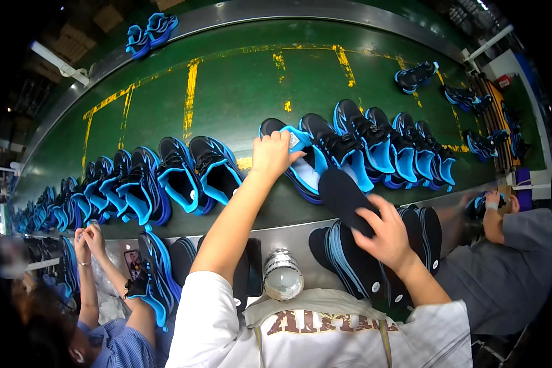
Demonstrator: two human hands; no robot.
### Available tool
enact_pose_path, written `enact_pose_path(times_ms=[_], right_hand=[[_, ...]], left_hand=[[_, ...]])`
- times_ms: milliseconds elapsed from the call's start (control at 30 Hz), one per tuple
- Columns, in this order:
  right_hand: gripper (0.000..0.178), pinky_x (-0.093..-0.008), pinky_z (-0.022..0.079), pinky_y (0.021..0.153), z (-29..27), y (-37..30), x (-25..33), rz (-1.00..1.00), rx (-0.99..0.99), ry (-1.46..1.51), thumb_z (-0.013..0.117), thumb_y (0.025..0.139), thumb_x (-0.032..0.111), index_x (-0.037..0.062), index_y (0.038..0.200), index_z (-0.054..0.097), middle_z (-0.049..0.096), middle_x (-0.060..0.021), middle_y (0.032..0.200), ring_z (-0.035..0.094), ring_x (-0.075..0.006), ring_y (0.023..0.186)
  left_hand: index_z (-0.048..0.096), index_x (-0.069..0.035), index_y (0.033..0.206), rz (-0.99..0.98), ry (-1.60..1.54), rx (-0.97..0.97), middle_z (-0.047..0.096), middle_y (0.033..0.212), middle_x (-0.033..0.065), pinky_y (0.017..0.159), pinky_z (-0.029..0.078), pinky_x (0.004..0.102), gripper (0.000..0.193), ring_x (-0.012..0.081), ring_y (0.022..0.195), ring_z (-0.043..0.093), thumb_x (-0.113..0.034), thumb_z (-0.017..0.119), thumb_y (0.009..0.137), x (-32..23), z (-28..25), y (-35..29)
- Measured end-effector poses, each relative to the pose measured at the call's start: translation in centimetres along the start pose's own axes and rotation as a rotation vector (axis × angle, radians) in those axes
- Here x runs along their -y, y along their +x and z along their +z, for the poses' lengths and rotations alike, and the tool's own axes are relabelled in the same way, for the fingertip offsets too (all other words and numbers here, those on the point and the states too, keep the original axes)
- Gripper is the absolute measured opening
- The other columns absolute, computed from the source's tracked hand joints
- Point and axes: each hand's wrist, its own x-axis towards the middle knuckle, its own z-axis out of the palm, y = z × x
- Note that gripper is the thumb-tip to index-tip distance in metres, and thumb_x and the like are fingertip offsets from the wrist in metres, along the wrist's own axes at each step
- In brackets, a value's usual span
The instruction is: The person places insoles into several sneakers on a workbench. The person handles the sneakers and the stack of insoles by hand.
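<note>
Black insole, flat, rounded; blue-edged shoe

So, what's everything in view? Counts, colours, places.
Table: one, green, ahead
Ledge: one, silver, nearside
Held shoe: one, black and blue, centre
Held insole: one, black, centre
Other shoes: many, black and blue, mostly on table
Other insoles: several, black, some blue-streaked, nearside
Jar: one, clear, nearside
Phone: one, dark, left
Co-workers: two, blue and grey clothing, either side
Shirt: one, pale, bottom
Left hand: one, bare, fingers on shoe
Right hand: one, bare, fingers on insole
</note>
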Motion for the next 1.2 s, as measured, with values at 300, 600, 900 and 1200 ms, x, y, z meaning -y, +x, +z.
enact_pose_path(times_ms=[300,600,900,1200], right_hand=[[0.042,-0.0422,0.035,0.089,-2.7,-9.9,-4.1,0.179,0.151,0.037,0.067,0.07,0.021,0.0077,0.107,0.055,0.046,-0.0154,0.119,0.043,-0.0342,0.109],[0.03,-0.0409,0.046,0.064,6.0,1.0,-11.6,0.143,0.156,0.103,0.061,0.076,0.023,0.0102,0.102,0.054,0.059,-0.0116,0.083,0.058,-0.0316,0.076],[0.028,-0.0413,0.047,0.071,1.3,10.8,-8.3,0.156,0.062,0.408,0.06,0.075,0.026,0.0091,0.097,0.06,0.063,-0.0143,0.081,0.06,-0.0318,0.08],[0.027,-0.0418,0.047,0.07,3.4,5.0,-10.1,0.103,0.13,0.36,0.058,0.077,0.026,0.0107,0.099,0.058,0.062,-0.0141,0.088,0.059,-0.0316,0.084]], left_hand=[[0.051,-0.003,0.082,0.029,0.0,0.114,0.06,0.075,0.0162,0.057,0.047,0.0418,0.031,0.0326,0.063,0.06,-0.032,0.055,0.076,-0.5,0.7,1.1],[0.054,-0.001,0.075,0.089,0.042,0.234,0.061,0.072,0.0142,0.06,0.046,0.0394,0.024,0.0294,0.067,0.061,-0.024,0.048,0.075,-2.3,-0.3,2.1],[0.036,-0.016,0.063,-0.628,-1.581,0.142,0.029,0.057,-0.0056,0.042,0.02,0.0192,0.024,0.0041,0.046,0.024,-0.024,0.046,0.083,-3.1,-7.9,-4.6],[0.047,-0.002,0.068,-0.277,-0.712,0.653,0.051,0.059,0.0148,0.052,0.042,0.0352,0.018,0.0286,0.053,0.052,-0.017,0.048,0.077,-9.9,-14.1,-17.9]])
